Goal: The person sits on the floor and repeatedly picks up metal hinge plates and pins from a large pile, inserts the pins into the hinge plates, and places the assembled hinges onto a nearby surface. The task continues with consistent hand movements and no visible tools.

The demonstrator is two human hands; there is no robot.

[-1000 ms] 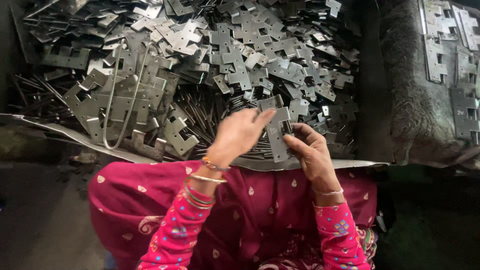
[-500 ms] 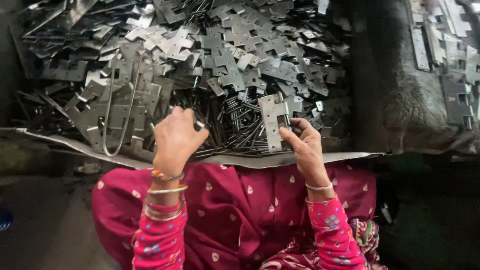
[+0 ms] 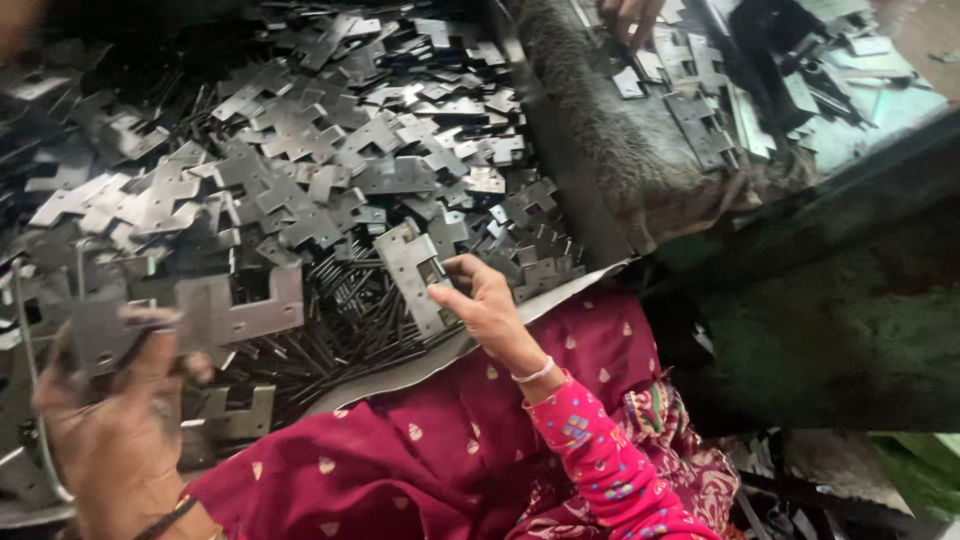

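A large heap of stamped metal hinge plates [image 3: 300, 170], too many to count, lies above loose steel pins [image 3: 340, 330]. One notched plate [image 3: 225, 310] is gripped by the left hand [image 3: 120, 420]; one hinge leaf [image 3: 415, 275] is pinched by the right hand [image 3: 480, 305].

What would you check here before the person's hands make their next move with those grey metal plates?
1. Right hand grips the notched grey metal hinge plate: ok.
2. Left hand holds a second flat grey notched plate: ok, though blurred.
3. Thin dark metal pins within reach: ok.
4. Pin already in either plate: cannot tell.
5. Another person's hand far off: ok.
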